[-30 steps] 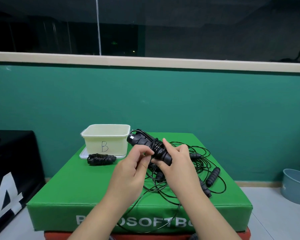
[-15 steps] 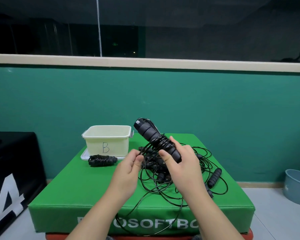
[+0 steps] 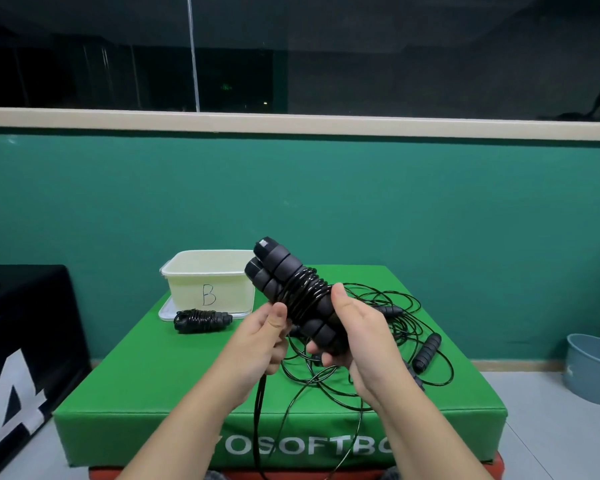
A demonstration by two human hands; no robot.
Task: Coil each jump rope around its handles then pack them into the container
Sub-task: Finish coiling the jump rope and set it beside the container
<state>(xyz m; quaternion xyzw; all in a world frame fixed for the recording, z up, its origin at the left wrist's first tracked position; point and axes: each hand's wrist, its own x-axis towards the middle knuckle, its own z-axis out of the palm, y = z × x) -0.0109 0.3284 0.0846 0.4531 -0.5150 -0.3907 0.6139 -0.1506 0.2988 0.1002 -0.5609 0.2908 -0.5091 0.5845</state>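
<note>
a coiled jump rope [image 3: 201, 319] lies on the green table [image 3: 146, 368] before the cream container [image 3: 208, 282]. the left hand [image 3: 262, 336] pinches the loose cord; the right hand [image 3: 355, 336] has fingers clamped on the paired handles [image 3: 291, 289], held above the table. turns should probably stay tight and adjacent, clear of the tangled ropes [image 3: 388, 344].

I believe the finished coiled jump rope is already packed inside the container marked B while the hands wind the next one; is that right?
Not quite: the head view shows the finished coiled jump rope lying on the green mat in front of the container marked B, not inside it. The hands are indeed winding the next one.
</note>
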